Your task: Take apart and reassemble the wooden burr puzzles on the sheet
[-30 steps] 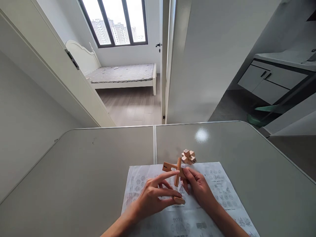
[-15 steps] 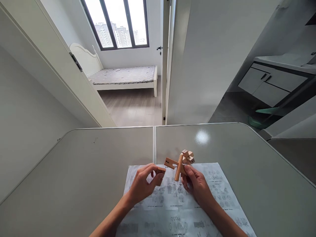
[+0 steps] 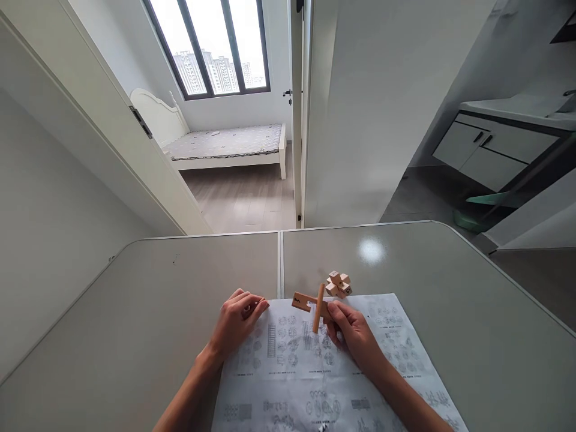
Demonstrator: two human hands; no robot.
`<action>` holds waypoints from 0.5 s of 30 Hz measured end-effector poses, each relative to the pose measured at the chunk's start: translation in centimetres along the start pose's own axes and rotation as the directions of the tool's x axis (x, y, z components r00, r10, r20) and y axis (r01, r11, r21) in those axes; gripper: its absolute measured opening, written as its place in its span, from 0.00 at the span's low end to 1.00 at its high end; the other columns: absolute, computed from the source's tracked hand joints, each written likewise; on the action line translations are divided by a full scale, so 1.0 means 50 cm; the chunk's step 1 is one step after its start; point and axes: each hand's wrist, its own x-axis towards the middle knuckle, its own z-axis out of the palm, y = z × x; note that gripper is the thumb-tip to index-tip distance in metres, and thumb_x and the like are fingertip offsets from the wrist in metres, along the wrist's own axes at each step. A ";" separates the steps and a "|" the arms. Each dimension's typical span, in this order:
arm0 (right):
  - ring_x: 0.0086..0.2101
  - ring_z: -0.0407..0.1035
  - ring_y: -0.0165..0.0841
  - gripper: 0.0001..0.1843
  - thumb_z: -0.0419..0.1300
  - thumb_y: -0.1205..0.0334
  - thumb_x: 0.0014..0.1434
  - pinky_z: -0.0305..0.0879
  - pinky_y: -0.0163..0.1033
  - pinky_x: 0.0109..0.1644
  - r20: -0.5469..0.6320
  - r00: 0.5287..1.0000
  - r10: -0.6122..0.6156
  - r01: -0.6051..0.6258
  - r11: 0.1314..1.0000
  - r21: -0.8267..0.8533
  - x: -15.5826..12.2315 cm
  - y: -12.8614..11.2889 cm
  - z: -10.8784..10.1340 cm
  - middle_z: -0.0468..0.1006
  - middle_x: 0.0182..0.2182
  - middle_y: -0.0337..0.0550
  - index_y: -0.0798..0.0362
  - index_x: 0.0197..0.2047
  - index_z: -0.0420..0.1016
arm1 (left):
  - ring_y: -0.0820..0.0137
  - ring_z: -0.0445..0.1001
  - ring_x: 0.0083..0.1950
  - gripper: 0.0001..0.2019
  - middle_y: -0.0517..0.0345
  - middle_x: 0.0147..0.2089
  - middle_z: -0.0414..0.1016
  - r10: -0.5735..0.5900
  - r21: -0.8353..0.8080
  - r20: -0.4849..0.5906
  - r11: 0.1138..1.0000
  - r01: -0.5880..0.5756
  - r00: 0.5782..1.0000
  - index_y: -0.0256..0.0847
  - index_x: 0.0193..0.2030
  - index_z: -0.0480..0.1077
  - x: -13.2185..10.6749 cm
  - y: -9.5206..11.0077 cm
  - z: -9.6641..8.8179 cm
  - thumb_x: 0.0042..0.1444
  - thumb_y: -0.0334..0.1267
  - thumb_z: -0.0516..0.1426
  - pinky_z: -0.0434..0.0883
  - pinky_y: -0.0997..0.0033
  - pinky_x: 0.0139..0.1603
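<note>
My right hand (image 3: 353, 330) pinches the end of a flat, notched wooden puzzle piece (image 3: 302, 301) with a dark mark on its left end. A plain wooden stick (image 3: 318, 309) crosses that piece, standing almost upright. Just behind them, an interlocked cluster of wooden blocks (image 3: 338, 284) rests on the table past the sheet's top edge. My left hand (image 3: 237, 318) is low at the upper left corner of the printed sheet (image 3: 288, 384), thumb and fingers drawn together. Whatever they hold, if anything, is hidden.
The grey table (image 3: 126, 336) has a pale seam (image 3: 280, 264) down its middle and a raised light edge. Beyond it are a doorway and a bed (image 3: 234, 141). A white cabinet (image 3: 490, 144) stands at the right.
My left hand has moved left and away from the right hand; the small wooden block in its fingers no longer shows. My right hand has shifted slightly left, still holding the crossed pieces.
</note>
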 end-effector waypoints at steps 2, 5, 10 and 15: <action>0.18 0.55 0.27 0.30 0.56 0.32 0.68 0.54 0.35 0.23 0.024 1.000 -0.015 0.016 1.000 -0.022 -0.001 0.000 0.000 0.64 0.16 0.32 0.49 0.28 0.66 | 0.66 0.72 0.34 0.19 0.56 0.31 0.80 0.004 0.013 -0.006 1.000 -0.004 1.000 0.44 0.36 0.81 -0.001 -0.001 0.000 0.70 0.52 0.56 0.72 0.68 0.36; 0.18 0.53 0.27 0.30 0.55 0.33 0.69 0.53 0.36 0.24 0.052 0.998 -0.019 0.021 0.999 -0.041 -0.002 0.000 0.000 0.63 0.15 0.31 0.49 0.28 0.65 | 0.64 0.72 0.37 0.18 0.56 0.33 0.80 0.001 0.033 -0.026 0.999 0.000 1.000 0.45 0.36 0.80 -0.001 -0.003 0.002 0.70 0.52 0.56 0.73 0.66 0.41; 0.18 0.53 0.27 0.30 0.55 0.33 0.70 0.52 0.35 0.24 0.069 0.997 -0.028 0.032 0.998 -0.045 -0.003 0.000 0.002 0.63 0.15 0.31 0.49 0.27 0.64 | 0.62 0.73 0.40 0.17 0.56 0.34 0.78 -0.047 0.073 -0.083 0.996 0.053 0.995 0.45 0.38 0.79 -0.002 -0.008 0.004 0.70 0.52 0.56 0.73 0.64 0.44; 0.18 0.53 0.27 0.29 0.56 0.35 0.70 0.50 0.36 0.24 0.090 0.995 -0.046 0.050 0.998 -0.042 -0.002 0.005 0.000 0.63 0.16 0.31 0.49 0.28 0.64 | 0.61 0.73 0.42 0.14 0.56 0.36 0.76 -0.075 0.114 -0.106 0.990 0.088 0.992 0.46 0.40 0.80 -0.005 -0.017 0.007 0.69 0.50 0.58 0.74 0.63 0.46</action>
